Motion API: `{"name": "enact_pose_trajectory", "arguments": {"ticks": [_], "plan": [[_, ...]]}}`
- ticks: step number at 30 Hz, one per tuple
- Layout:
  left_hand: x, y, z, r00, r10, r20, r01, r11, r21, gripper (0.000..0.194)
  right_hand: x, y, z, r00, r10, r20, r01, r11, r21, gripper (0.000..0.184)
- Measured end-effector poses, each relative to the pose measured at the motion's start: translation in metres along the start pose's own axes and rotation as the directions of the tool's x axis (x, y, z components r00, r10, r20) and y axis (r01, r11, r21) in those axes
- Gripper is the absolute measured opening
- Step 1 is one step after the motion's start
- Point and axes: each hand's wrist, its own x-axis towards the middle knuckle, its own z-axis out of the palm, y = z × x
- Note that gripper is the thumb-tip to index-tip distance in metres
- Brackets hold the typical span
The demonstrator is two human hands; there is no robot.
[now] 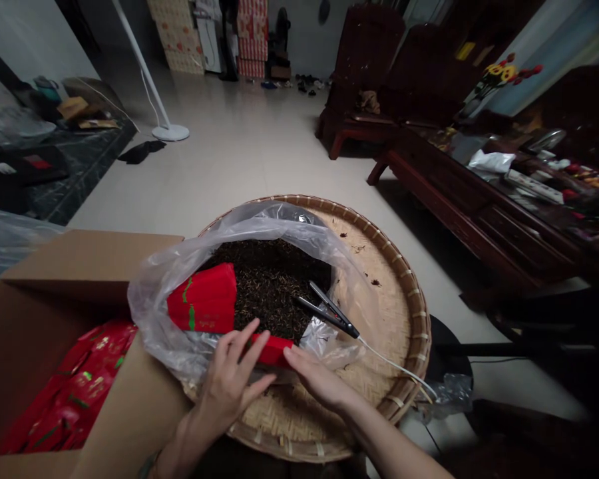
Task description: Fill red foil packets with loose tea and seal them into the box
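My left hand (233,376) is held with its fingers spread over the left end of a small red packet (274,350). At the packet's right end, my right hand (322,380) rests its outstretched fingertips. Just beyond lies a clear plastic bag (154,299), opened wide around dark loose tea leaves (272,283). Several flat red pouches (209,299) lie on the leaves at the left. A black hair straightener (332,313) with parted plates lies over the leaves and the bag's right side. Under all this is a round woven bamboo tray (414,286).
A cardboard box (94,256) with many red packets (80,386) inside stands at the left, against the tray. The straightener's white cord (397,366) crosses the tray's right rim. A dark wooden table (459,199) and a lamp stand (170,133) stand farther off.
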Motion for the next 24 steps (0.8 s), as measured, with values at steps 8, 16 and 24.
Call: {"name": "enact_pose_trajectory", "arguments": {"ticks": [8, 16, 24], "plan": [[0.010, -0.004, 0.007, 0.996, 0.058, 0.065, -0.056, 0.998, -0.044, 0.049, -0.004, -0.005, -0.001, 0.997, -0.016, 0.072, 0.020, 0.998, -0.065, 0.050], [0.012, -0.015, 0.006, 0.995, -0.056, -0.082, 0.052, 0.997, -0.048, 0.041, 0.012, -0.020, -0.044, 0.941, -0.242, -0.237, 0.105, 0.873, -0.475, 0.038], [0.007, -0.017, 0.006, 0.971, -0.169, -0.167, 0.161, 0.985, -0.063, 0.043, 0.065, -0.007, -0.019, 0.992, -0.086, 0.089, 0.092, 0.027, -0.995, 0.075]]}}
